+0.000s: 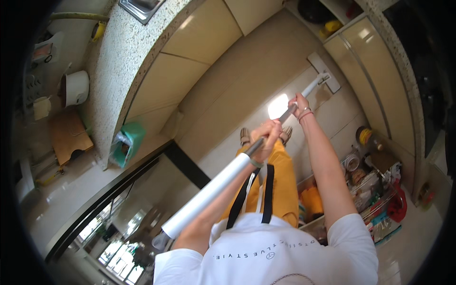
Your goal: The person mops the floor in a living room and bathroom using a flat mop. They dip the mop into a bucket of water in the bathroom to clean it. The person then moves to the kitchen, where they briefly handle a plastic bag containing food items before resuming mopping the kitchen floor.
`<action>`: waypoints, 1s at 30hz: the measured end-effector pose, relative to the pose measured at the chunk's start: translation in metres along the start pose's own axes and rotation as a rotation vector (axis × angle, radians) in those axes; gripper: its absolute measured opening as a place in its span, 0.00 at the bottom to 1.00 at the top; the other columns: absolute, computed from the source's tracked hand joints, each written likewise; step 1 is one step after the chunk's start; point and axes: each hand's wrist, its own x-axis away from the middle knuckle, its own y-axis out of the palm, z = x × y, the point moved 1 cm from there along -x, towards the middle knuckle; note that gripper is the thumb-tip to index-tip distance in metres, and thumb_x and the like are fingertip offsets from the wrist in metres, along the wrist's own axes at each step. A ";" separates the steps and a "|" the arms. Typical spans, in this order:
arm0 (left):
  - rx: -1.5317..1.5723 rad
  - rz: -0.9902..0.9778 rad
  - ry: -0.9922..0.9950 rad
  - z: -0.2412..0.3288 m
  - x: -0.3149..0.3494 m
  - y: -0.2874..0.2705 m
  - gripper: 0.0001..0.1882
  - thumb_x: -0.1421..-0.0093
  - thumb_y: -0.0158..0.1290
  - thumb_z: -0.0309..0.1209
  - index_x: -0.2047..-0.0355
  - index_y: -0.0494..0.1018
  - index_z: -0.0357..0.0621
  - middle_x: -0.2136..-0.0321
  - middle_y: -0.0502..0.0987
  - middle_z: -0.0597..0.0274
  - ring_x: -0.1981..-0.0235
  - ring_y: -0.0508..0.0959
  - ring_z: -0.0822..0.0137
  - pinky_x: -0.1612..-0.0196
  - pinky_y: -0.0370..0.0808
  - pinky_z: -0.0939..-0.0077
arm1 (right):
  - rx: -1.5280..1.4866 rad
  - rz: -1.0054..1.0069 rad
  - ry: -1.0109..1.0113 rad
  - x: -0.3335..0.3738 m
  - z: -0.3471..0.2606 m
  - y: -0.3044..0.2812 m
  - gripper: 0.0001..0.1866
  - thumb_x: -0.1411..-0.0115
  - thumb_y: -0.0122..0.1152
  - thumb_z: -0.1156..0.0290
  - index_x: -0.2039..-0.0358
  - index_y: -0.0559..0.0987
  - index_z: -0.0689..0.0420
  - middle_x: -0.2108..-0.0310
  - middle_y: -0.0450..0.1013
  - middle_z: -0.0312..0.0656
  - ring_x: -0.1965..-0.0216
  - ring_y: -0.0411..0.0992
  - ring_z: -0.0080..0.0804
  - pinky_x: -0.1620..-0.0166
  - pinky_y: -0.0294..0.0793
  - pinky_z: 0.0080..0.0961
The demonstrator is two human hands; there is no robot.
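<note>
A flat mop (313, 86) with a white and grey pole slants across the view, and both my hands are closed round it. My left hand (266, 135) wraps the grey part of the pole, just past the thick white upper sleeve (209, 192). Farther down, nearer the mop head, my right hand (300, 105) grips the pole. The flat rectangular head (325, 71) lies on the tiled floor (228, 104) close to the right-hand cabinets. Its underside is hidden.
Pale cabinets (185, 52) under a speckled counter (118, 57) line the left; more cabinets (365, 61) stand at right. A green bin (128, 142) hangs at the counter's end. Bottles and bags crowd a rack (375, 199) by my right arm. A dark-framed glass door (185, 168) is at left.
</note>
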 end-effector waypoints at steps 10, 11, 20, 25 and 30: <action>-0.193 0.231 -0.316 0.084 0.142 -0.143 0.15 0.37 0.43 0.27 0.80 0.70 0.34 0.77 0.74 0.59 0.65 0.76 0.59 0.47 0.68 0.60 | 0.160 0.114 0.147 0.152 0.222 0.052 0.10 0.40 0.49 0.67 0.76 0.64 0.56 0.86 0.61 0.40 0.88 0.62 0.32 0.84 0.69 0.31; -0.167 0.220 -0.230 0.095 0.154 -0.161 0.16 0.37 0.42 0.27 0.83 0.68 0.37 0.80 0.71 0.61 0.68 0.75 0.62 0.47 0.67 0.59 | 0.178 0.136 0.165 0.172 0.248 0.067 0.10 0.41 0.49 0.67 0.75 0.64 0.58 0.87 0.62 0.40 0.88 0.63 0.33 0.84 0.70 0.32; 0.007 0.007 0.041 0.023 0.079 -0.106 0.13 0.42 0.47 0.18 0.84 0.62 0.40 0.79 0.71 0.61 0.67 0.74 0.63 0.45 0.66 0.52 | 0.266 0.127 -0.023 0.072 0.142 0.030 0.11 0.40 0.46 0.63 0.75 0.66 0.55 0.87 0.64 0.39 0.88 0.65 0.34 0.86 0.65 0.34; 0.019 -0.203 0.255 0.064 -0.021 -0.034 0.15 0.47 0.52 0.17 0.87 0.62 0.38 0.83 0.69 0.62 0.75 0.74 0.65 0.49 0.71 0.58 | -0.181 -0.040 0.130 0.089 0.032 0.055 0.12 0.41 0.49 0.70 0.79 0.59 0.51 0.87 0.56 0.29 0.87 0.54 0.17 0.85 0.56 0.15; 0.076 -0.283 0.274 0.084 -0.075 -0.005 0.16 0.47 0.53 0.18 0.88 0.61 0.39 0.85 0.67 0.62 0.79 0.73 0.65 0.55 0.74 0.58 | -0.250 -0.048 0.132 0.097 -0.010 0.076 0.12 0.41 0.49 0.70 0.79 0.59 0.51 0.87 0.55 0.28 0.87 0.54 0.18 0.84 0.56 0.18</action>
